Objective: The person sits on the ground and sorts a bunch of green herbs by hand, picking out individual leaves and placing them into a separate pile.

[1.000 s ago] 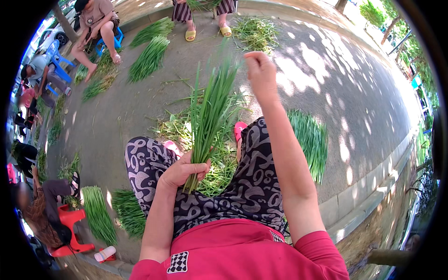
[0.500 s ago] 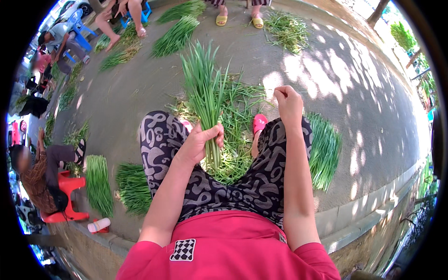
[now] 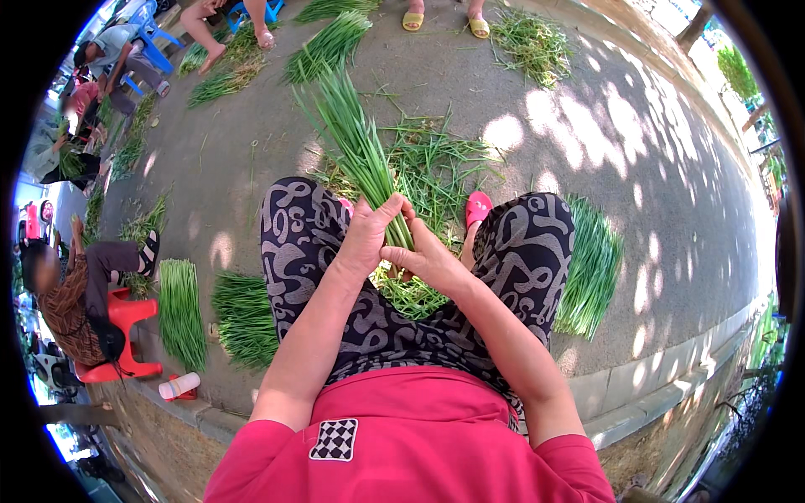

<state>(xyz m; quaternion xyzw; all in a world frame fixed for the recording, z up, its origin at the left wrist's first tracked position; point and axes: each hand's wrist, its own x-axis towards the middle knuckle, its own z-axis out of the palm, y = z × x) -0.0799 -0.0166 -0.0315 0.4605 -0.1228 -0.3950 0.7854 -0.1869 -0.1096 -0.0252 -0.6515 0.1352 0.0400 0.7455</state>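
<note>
Between my knees my left hand (image 3: 366, 235) is closed round a bunch of long green garlic chives (image 3: 356, 138), whose leaf tips point away and slightly left. Just below it, my right hand (image 3: 429, 258) wraps the stalk ends, its thumb lying across them. The two hands touch or nearly touch, and the cut ends are mostly hidden by the fingers. Under and beyond the bunch, loose trimmed leaves (image 3: 440, 159) litter the ground between my feet. One neat chive pile (image 3: 591, 268) lies outside my right knee; two more, a paler pile (image 3: 182, 310) and a darker pile (image 3: 241, 318), lie at my left.
At the left a person sits on a red plastic stool (image 3: 126, 327), near a pale cylindrical container (image 3: 178, 386). Ahead are other people's feet in yellow slippers (image 3: 412, 21), a chive heap (image 3: 329, 46) and a heap of scraps (image 3: 532, 46). A kerb (image 3: 662, 398) runs behind at right.
My right hand has come down and left from above my right knee onto the stalk ends. The bunch now leans further left, still in my left hand.
</note>
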